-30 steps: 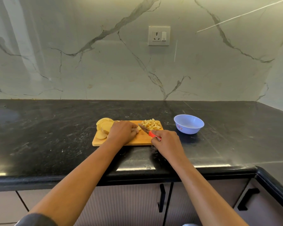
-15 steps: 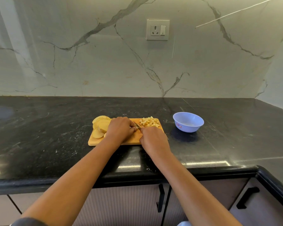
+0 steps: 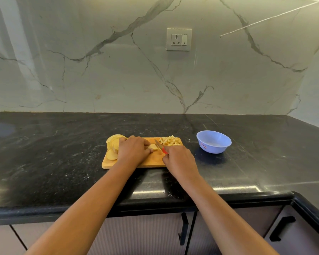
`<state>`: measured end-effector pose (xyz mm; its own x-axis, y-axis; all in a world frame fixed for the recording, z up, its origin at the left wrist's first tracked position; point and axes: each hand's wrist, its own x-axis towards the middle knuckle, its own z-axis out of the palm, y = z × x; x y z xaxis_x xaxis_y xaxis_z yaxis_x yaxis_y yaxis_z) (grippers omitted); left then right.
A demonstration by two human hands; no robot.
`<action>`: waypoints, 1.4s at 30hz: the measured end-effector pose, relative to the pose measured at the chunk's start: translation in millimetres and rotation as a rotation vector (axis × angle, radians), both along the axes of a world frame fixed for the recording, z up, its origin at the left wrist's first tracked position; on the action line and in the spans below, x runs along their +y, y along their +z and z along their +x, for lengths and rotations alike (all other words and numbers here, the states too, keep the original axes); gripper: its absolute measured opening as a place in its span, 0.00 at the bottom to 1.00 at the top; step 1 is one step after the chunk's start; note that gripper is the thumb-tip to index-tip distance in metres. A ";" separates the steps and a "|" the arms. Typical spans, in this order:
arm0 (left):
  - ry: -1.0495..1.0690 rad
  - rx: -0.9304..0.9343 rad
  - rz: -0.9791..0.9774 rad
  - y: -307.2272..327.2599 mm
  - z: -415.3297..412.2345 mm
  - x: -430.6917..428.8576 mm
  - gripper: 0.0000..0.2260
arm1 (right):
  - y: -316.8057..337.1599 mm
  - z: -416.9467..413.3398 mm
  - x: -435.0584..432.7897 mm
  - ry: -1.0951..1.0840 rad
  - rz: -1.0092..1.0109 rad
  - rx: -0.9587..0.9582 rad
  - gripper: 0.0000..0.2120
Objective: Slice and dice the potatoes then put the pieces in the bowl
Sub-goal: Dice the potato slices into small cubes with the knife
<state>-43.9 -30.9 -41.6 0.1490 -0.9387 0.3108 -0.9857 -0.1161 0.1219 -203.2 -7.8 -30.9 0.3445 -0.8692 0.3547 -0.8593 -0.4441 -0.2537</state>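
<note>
knife (image 3: 160, 146) mostly hidden in right hand (image 3: 180, 160); left hand (image 3: 133, 150) half-covers potato (image 3: 153, 147)

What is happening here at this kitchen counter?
A person is dicing potato on a wooden cutting board. The left hand holds a potato piece down, and the right hand grips a red-handled knife with its blade just beside that piece. Diced cubes are piled at the board's right end, and round slices lie at its left end. The blue bowl stands on the counter to the right, with no pieces visible in it.
</note>
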 end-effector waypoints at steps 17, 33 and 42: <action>0.011 0.017 0.039 5.4 0.0 -2.7 0.15 | 1.0 13.5 -8.3 0.031 0.013 0.095 0.12; 0.053 -0.009 0.008 1.7 1.0 3.7 0.16 | 8.1 -18.9 19.7 0.044 -0.028 -0.072 0.17; 0.048 0.012 -0.024 0.0 3.0 -1.4 0.14 | 3.4 -2.5 3.6 0.070 0.042 -0.080 0.18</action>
